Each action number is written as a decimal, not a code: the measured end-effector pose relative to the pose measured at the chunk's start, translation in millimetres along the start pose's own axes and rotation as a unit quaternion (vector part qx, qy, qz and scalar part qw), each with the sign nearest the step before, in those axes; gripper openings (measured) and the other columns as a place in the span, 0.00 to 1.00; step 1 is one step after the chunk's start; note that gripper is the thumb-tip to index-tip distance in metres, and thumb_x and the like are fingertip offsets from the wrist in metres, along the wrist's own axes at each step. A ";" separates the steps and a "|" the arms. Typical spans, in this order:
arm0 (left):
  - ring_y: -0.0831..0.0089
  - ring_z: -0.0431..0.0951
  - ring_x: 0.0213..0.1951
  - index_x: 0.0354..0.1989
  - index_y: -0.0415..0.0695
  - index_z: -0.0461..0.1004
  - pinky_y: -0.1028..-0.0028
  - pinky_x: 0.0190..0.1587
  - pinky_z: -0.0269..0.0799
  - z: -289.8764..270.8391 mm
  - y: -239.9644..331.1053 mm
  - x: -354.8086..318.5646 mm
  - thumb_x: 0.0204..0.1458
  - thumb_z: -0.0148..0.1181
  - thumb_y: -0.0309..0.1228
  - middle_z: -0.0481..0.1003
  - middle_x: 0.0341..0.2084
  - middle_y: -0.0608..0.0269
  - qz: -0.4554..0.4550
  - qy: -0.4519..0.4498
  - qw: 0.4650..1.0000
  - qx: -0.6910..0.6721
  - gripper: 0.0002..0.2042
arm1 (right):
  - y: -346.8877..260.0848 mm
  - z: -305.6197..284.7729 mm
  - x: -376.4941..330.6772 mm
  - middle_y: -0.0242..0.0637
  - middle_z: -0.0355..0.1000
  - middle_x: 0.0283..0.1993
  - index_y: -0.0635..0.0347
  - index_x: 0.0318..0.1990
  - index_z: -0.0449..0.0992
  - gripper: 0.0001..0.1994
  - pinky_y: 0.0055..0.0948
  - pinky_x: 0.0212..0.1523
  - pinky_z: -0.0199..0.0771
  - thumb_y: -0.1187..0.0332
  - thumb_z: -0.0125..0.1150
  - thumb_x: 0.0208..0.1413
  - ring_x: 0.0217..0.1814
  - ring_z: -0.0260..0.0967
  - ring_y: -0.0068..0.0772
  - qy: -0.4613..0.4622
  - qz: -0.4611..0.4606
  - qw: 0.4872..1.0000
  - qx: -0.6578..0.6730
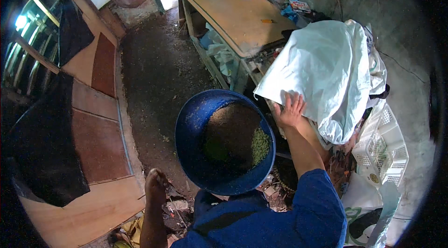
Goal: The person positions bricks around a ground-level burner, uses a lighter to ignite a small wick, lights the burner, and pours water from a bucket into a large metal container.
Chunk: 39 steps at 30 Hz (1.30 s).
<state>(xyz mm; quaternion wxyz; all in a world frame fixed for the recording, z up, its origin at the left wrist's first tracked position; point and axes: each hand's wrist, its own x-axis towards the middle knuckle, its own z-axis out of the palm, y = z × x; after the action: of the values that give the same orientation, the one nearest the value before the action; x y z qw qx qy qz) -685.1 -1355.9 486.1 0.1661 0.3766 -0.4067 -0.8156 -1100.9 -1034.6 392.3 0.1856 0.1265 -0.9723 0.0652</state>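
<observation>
A round blue basin (pixel 191 126) sits close in front of my chest, tilted. It holds brown grain with a patch of green pellets on its right side. My right hand (pixel 290 108) lies flat on the lower edge of a large white sack (pixel 326 66), fingers spread, just right of the basin. My left forearm (pixel 154 206) comes up at the lower left and ends near the basin's lower left rim. The frame does not show whether that hand grips the basin.
A wooden workbench (pixel 233 14) with small tools stands beyond the sack, cloth stuffed under it. A white plastic crate (pixel 385 147) and more sacks lie at the right. A dirt floor (pixel 154 70) runs up the middle, with wooden boards (pixel 93 126) on the left.
</observation>
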 end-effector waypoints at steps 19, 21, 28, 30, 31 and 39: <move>0.65 0.74 0.40 0.48 0.40 0.67 0.69 0.40 0.69 1.0 57.9 24.5 0.54 0.52 0.36 0.73 0.39 0.56 -0.057 -0.104 0.993 0.008 0.16 | 13.6 31.0 1.8 0.42 0.51 0.63 0.44 0.62 0.57 0.35 0.57 0.62 0.40 0.37 0.43 0.50 0.66 0.43 0.51 0.064 -0.072 0.993 -0.073; 0.64 0.74 0.43 0.49 0.39 0.66 0.68 0.43 0.69 13.1 70.0 10.7 0.54 0.52 0.35 0.72 0.42 0.54 -0.020 -0.143 0.988 0.055 0.17 | 14.6 30.2 0.9 0.43 0.52 0.63 0.42 0.62 0.57 0.34 0.56 0.63 0.41 0.38 0.43 0.50 0.66 0.43 0.52 0.071 -0.081 0.993 -0.057; 0.64 0.71 0.49 0.50 0.38 0.65 0.64 0.53 0.65 19.9 90.6 -37.0 0.56 0.50 0.30 0.70 0.46 0.53 -0.023 -0.162 0.985 0.051 0.15 | 36.5 54.4 9.4 0.44 0.52 0.63 0.40 0.63 0.56 0.31 0.59 0.61 0.43 0.41 0.45 0.52 0.65 0.43 0.56 0.136 -0.131 0.982 -0.022; 0.63 0.71 0.49 0.50 0.40 0.64 0.64 0.52 0.65 11.5 87.0 -34.2 0.56 0.50 0.30 0.70 0.46 0.52 -0.014 -0.172 0.985 -0.012 0.14 | 53.0 57.9 4.7 0.44 0.48 0.65 0.39 0.63 0.55 0.31 0.58 0.63 0.39 0.42 0.44 0.53 0.67 0.38 0.54 0.079 -0.101 0.991 -0.031; 0.62 0.71 0.49 0.50 0.41 0.64 0.64 0.52 0.65 4.3 85.5 -34.7 0.56 0.49 0.30 0.70 0.46 0.51 -0.006 -0.151 0.988 -0.024 0.14 | 40.8 52.5 4.9 0.44 0.46 0.66 0.39 0.63 0.54 0.30 0.57 0.64 0.37 0.42 0.44 0.54 0.68 0.36 0.53 0.048 -0.092 0.994 -0.032; 0.58 0.71 0.48 0.47 0.44 0.62 0.62 0.51 0.67 -80.3 92.1 -2.1 0.57 0.49 0.32 0.68 0.49 0.49 0.005 -0.032 0.997 -0.065 0.12 | -80.9 -18.3 -32.3 0.47 0.46 0.66 0.44 0.65 0.50 0.31 0.61 0.64 0.31 0.44 0.39 0.57 0.70 0.35 0.52 0.043 -0.018 0.998 0.044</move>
<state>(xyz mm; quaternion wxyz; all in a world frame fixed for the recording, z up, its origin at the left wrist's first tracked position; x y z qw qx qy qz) -626.9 -1454.4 528.8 0.1817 0.3368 -0.3597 -0.8510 -1043.7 -1101.9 403.4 0.2223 0.1488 -0.9573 0.1099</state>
